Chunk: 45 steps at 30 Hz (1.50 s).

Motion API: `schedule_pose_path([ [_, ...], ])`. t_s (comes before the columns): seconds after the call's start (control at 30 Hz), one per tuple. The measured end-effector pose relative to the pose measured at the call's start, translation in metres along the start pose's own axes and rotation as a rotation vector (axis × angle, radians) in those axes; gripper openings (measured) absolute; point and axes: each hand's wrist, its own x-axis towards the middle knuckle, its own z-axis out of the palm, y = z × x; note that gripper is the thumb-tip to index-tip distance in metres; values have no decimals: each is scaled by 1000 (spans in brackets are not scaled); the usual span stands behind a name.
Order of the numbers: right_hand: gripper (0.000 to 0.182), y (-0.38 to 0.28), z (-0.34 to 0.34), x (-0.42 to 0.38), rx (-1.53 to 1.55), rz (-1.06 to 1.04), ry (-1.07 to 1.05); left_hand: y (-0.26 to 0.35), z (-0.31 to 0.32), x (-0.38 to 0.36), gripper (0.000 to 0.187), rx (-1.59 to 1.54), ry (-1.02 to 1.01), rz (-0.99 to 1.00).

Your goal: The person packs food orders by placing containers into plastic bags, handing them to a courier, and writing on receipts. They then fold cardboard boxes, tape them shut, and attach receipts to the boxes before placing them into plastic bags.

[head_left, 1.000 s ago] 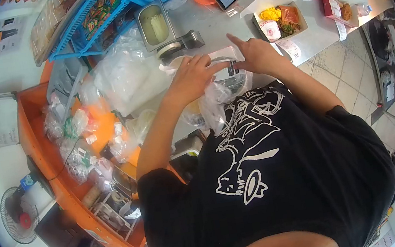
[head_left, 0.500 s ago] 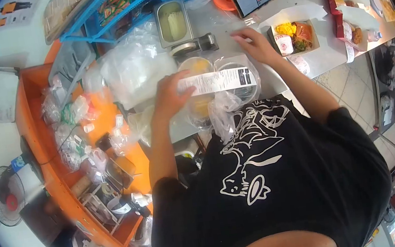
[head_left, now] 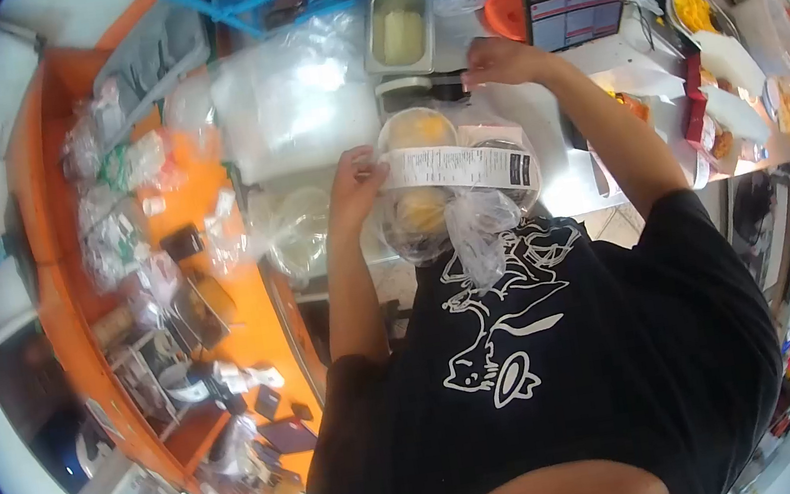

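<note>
Now the left hand [head_left: 353,188] touches one end of the receipt [head_left: 455,168], which lies across bagged containers [head_left: 414,129] on the table [head_left: 543,117]. The right hand [head_left: 502,61] is at the tape dispenser [head_left: 404,94]; can't tell whether either grips.

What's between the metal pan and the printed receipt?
In the head view, the tape dispenser lies nearest the metal pan; then comes a round container, up to the receipt.

The right hand [head_left: 504,61] has moved to the tape dispenser [head_left: 422,92].
</note>
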Motion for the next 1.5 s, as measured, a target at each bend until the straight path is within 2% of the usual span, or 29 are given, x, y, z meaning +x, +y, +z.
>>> schedule_pose_path([
  [0.07, 34, 2, -2, -14, -3, 11, -49, -8, 6, -8, 39, 1, 126, 77],
  [0.13, 29, -1, -1, -25, -32, 232, -160, -19, 13, -11, 35, 29, 204, 115],
  [0.17, 29, 5, 4, -22, -38, 227, -165, -24, 18, -11, 32, 66, 266, 151],
  [0.23, 27, 32, 37, -2, -375, 148, -88, -25, 23, -12, 29, 85, 297, 183],
  [0.27, 25, 60, 64, 4, -458, 284, 157, -28, 23, -18, 25, 112, 323, 205],
  [0.3, 25, 52, 66, 0, -454, 263, 144, -28, 25, -27, 25, 114, 346, 194],
  [0.37, 26, 13, 35, -3, -308, 170, 330, -9, 26, -30, 21, 193, 492, 399],
  [0.4, 26, -9, 16, -7, -323, 143, 312, 1, 25, -32, 18, 220, 539, 474],
  [0.43, 26, -31, 1, -19, -149, 136, 352, 14, 25, -35, 18, 203, 558, 455],
  [0.47, 25, -43, -6, -32, 25, 142, 398, 31, 25, -34, 17, 251, 547, 577],
  [0.5, 25, -44, -9, -40, 11, 144, 395, 48, 24, -27, 17, 302, 531, 713],
  [0.57, 27, -44, -18, -57, 68, 243, 104, 82, 34, -4, 21, 353, 305, 880],
  [0.63, 27, -40, -20, -70, 36, 306, 88, 118, 58, 12, 23, 333, 3, 773],
  [0.67, 27, -35, -22, -74, -84, 314, 93, 122, 71, 31, 23, 330, -10, 783],
  [0.73, 25, -18, -23, -75, -255, 346, 90, 126, 97, 80, 26, 806, -224, 984],
  [0.77, 25, -12, -19, -78, -250, 351, 112, 126, 110, 98, 26, 817, -233, 1002],
  [0.83, 26, -17, -18, -76, -422, 340, 129, 136, 130, 125, 22, 1038, -486, 786],
  [0.87, 37, -24, -19, -72, -480, 447, 25, 145, 139, 136, 22, 1055, -496, 799],
  [0.93, 38, -28, -17, -72, -474, 468, 76, 160, 155, 150, 17, 1367, -824, 515],
  [1.03, 31, -18, -10, -73, -513, 424, 184, 159, 171, 162, 14, 1461, -813, 550],
  [1.1, 35, -12, -2, -67, -523, 403, 147, 164, 180, 166, 16, 1545, -835, 499],
  [1.13, 27, -21, 3, -65, -548, 438, 170, 168, 184, 163, 19, 1610, -850, 448],
  [1.17, 27, -29, 7, -65, -530, 448, 178, 170, 190, 159, 19, 1625, -867, 447],
  [1.23, 20, -52, 3, -70, -626, 397, 97, 172, 204, 153, 23, 1820, -749, 470],
  [1.33, 20, -30, 21, -58, -599, 391, 138, 183, 224, 146, 27, 2005, -815, 404],
  [1.5, 20, -31, 28, -58, -538, 404, 136, 147, 227, 183, 28, 1927, -907, 374],
])
